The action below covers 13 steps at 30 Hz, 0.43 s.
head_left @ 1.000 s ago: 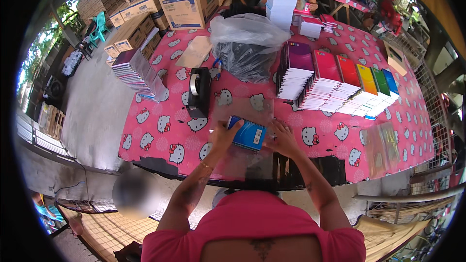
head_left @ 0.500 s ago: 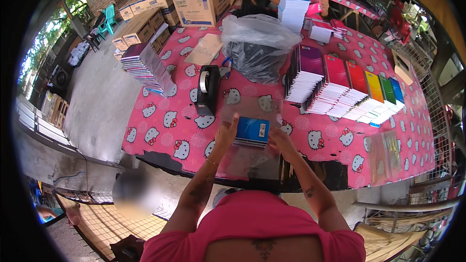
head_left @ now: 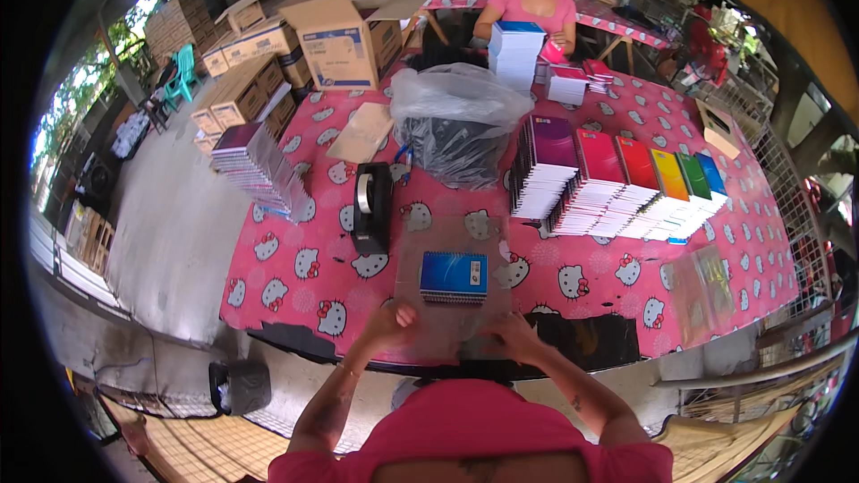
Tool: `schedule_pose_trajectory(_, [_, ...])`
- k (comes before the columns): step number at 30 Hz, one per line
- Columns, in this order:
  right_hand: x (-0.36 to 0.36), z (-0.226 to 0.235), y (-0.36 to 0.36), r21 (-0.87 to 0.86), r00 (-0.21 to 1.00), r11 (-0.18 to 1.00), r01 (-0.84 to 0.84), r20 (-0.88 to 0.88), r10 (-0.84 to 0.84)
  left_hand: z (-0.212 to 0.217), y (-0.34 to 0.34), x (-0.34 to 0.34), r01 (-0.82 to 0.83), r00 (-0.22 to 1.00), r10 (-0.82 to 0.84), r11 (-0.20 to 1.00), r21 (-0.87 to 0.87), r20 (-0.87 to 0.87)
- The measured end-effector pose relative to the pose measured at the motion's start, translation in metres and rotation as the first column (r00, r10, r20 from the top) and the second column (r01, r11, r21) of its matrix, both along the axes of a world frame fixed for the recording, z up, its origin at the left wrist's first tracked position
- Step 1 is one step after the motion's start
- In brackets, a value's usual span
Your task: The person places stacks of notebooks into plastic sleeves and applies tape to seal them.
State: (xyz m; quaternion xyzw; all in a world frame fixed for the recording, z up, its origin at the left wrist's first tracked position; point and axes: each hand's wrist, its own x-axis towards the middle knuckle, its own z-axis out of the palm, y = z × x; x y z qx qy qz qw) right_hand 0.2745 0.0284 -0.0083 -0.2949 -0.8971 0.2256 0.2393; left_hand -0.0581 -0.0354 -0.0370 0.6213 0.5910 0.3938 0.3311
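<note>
Notebook: a small blue spiral notebook (head_left: 454,276) lies flat inside a clear plastic sleeve (head_left: 452,291), on the pink patterned tablecloth (head_left: 295,277) near the table's front edge.
Long axis: it runs left to right across the view; the wire binding lies along the edge nearest the person.
Look: glossy blue cover with a pale band near the binding side; print too small to read.
Left hand: the left hand (head_left: 391,323) has its fingers pinched on the sleeve's near left edge.
Right hand: the right hand (head_left: 510,332) grips the sleeve's near right edge, fingers curled.
Nearby: a black tape dispenser (head_left: 371,207) stands to the left; rows of coloured notebook stacks (head_left: 617,183) lie beyond to the right.
</note>
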Motion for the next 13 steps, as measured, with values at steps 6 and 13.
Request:
schedule_pose_trajectory(6, [0.000, -0.020, 0.002, -0.362, 0.982, 0.923, 0.131, 0.174, -0.071, 0.047, -0.009, 0.011, 0.246, 0.939, -0.220, 0.967, 0.070, -0.264])
schedule_pose_trajectory(13, [-0.011, 0.024, -0.003, -0.037, 0.959, 0.998, -0.049, 0.278, 0.057, 0.046, -0.018, 0.000, 0.238, 0.900, -0.257, 0.966, -0.098, -0.352])
